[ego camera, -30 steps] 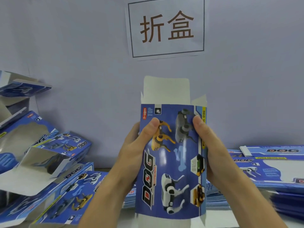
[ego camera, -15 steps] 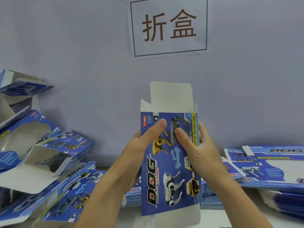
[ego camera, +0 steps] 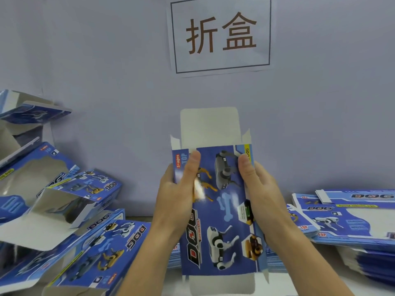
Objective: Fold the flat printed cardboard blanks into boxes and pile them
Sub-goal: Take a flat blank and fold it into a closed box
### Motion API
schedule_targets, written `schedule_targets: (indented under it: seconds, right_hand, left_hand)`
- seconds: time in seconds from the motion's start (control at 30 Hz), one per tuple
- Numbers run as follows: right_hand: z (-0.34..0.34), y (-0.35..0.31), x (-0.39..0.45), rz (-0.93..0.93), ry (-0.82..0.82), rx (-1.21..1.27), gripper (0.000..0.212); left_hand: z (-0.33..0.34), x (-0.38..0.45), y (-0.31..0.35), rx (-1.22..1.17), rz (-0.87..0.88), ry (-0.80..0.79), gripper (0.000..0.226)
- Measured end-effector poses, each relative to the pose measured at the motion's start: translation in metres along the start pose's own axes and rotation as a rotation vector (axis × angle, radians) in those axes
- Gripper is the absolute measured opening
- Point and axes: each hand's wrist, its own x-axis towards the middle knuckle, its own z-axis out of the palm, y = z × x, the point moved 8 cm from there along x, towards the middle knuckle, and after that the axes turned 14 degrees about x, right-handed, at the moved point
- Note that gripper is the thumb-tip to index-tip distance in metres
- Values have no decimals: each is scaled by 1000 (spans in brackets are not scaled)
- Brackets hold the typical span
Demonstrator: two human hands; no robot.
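On the grey-blue wall behind the work surface hangs a white paper sign with a dark frame and the brown characters "折盒". In front of it the left hand and the right hand hold one blue box blank upright, each thumb lying on the printed front and the fingers curled behind its side edges, its white top flap standing up; the print reads "DOG", "TOP" and "3+ages", with smaller words perhaps "ELECTRIC DOG". Folded boxes marked "DOG" lie piled at the left, and a stack of flat blanks marked "DOG" and "TOP" at the right.
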Motion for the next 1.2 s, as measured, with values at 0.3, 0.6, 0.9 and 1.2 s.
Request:
schedule_targets:
  seconds: [0.3, 0.6, 0.9, 1.2]
  right_hand:
    - [3, -3, -4, 4, -10, -37, 69]
    - [-7, 3, 0, 10, 29, -73, 81]
    - [-17, -8, 0, -94, 113, -112, 68]
    - [-14, -13, -5, -149, 147, -117, 49]
  left_hand:
    - [-12, -5, 4, 61, 20, 197, 95]
    - [-1, -2, 5, 62, -34, 21, 81]
    - [10, -14, 22, 192, 129, 138, 85]
    - [13, -9, 31, 27, 186, -48, 38]
